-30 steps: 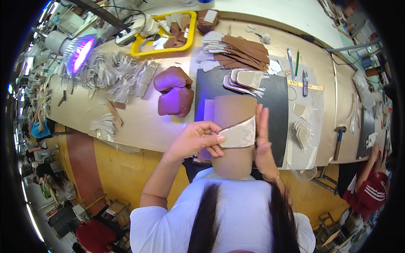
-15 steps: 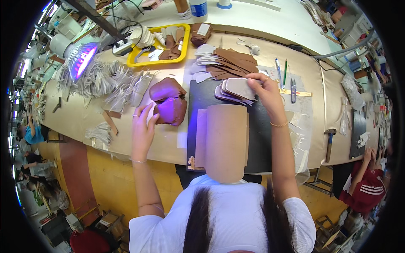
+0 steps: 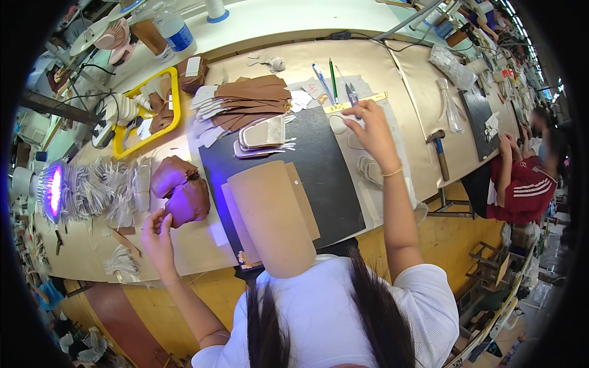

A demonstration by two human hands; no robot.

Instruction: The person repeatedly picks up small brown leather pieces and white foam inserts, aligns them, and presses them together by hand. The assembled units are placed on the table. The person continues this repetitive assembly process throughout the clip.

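My left hand (image 3: 158,232) is at the near left of the table, its fingertips touching the edge of a pile of maroon-brown leather pieces (image 3: 181,191); I cannot see a firm hold. My right hand (image 3: 368,127) reaches far over the table, fingers spread and pointing down onto pale cut pieces (image 3: 367,167) lying right of the black cutting mat (image 3: 325,165). Just beyond that hand lies a wooden ruler (image 3: 357,102). A small stack of pale shaped pieces (image 3: 265,136) rests on the mat's far left corner.
Brown leather strips (image 3: 251,98) lie fanned behind the mat, beside pens (image 3: 328,78). A yellow tray (image 3: 173,113), grey pieces (image 3: 101,190) and a violet lamp (image 3: 50,191) stand left; a hammer (image 3: 440,153) lies right. Another person in a red top (image 3: 521,184) sits at the right end.
A second ago both hands held a pale piece close to me. They have since parted: the left went down to the maroon leather pile, the right out past the pale stack toward the ruler.
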